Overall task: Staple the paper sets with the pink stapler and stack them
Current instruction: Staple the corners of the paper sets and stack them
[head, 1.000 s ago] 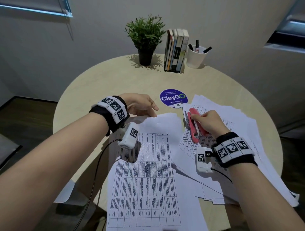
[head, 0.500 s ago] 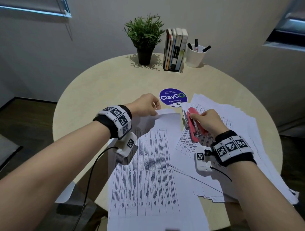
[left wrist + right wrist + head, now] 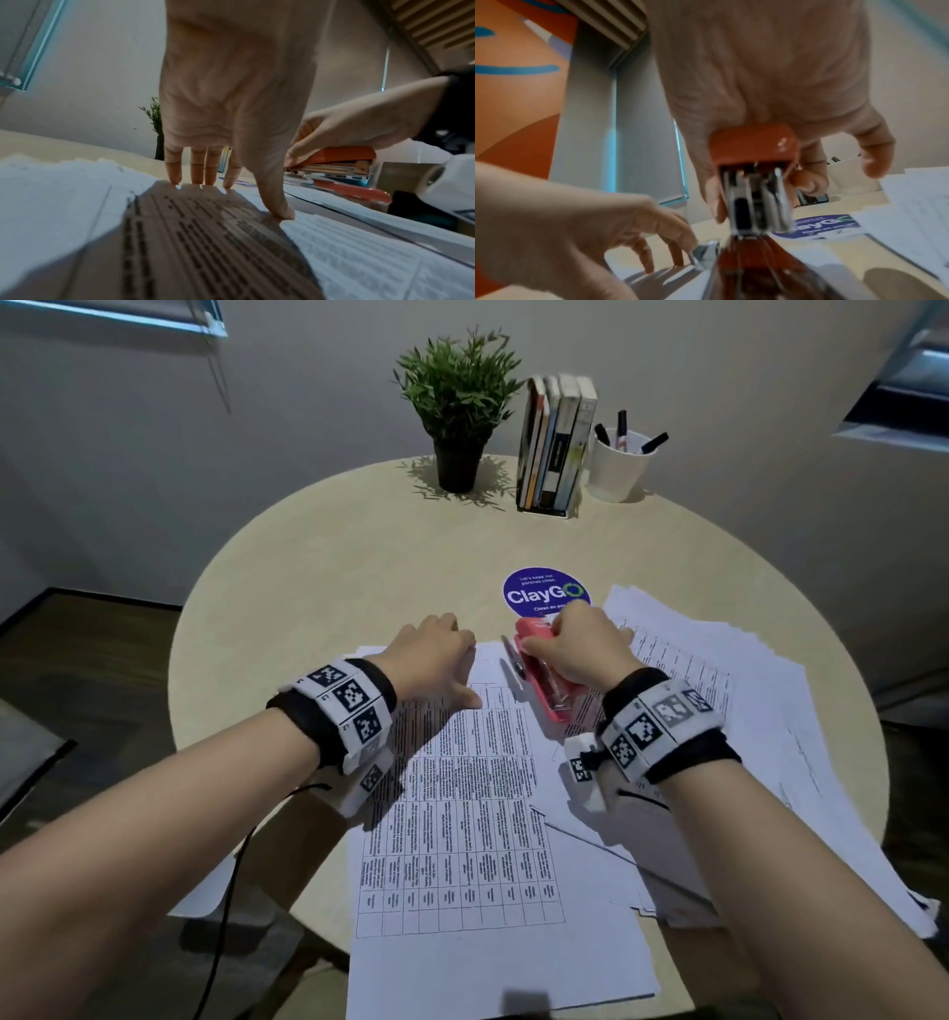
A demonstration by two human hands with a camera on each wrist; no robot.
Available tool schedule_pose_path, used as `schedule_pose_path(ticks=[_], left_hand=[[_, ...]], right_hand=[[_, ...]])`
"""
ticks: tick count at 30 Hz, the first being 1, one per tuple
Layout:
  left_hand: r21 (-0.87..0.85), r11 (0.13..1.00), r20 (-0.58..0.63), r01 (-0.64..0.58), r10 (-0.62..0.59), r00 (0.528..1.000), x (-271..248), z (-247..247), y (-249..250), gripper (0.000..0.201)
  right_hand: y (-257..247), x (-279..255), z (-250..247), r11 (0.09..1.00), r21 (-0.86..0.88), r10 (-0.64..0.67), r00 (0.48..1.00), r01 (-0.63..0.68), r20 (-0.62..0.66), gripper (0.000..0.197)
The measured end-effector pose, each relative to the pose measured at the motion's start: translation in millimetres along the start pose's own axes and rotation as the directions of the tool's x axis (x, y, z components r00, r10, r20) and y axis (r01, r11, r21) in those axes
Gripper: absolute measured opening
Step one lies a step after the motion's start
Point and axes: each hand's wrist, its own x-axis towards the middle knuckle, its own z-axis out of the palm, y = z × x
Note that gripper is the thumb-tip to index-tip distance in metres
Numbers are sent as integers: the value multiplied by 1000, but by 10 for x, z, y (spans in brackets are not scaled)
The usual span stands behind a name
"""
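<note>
The paper set [image 3: 462, 793] is pinned flat on the desk [image 3: 328, 567] by the left hand [image 3: 431, 654], fingers [image 3: 197, 172] spread straight. The pink stapler [image 3: 539, 670] is clasped by the right hand [image 3: 580, 644], fingers curled around it. The sheets should be squared, the corner fed fully between the jaws, then pressed firmly.

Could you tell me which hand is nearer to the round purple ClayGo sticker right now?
Right. The right hand, gripping the pink stapler, borders the sticker; the left hand presses the paper set farther left.
</note>
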Motion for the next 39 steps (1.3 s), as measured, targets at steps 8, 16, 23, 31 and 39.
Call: schedule_pose_path(ticks=[8,16,23,31,39], left_hand=[[-73,992,62,-106,110,992,-120,92,-90,45],[-74,989,96,-125,132,987,-133,57,-121,52],[-75,990,101,-120,127,987,-111,-12,-80,46],[-62,989,108,-134,140,984,-122,-34,-85,50],[-34,988,103,-150,153,983,-113,-25,-91,54]], right_hand=[[-308,7,144,963,-268,-14,999,27,50,34],[-371,-30,299,950,-304,-74,997,71,4,19],[-408,-15,306,872,-462,-197,980,160,-32,20],[-407,-22,351,904,-403,-162,987,144,-9,17],[-403,-16,391,907,-401,-151,988,130,-21,17]])
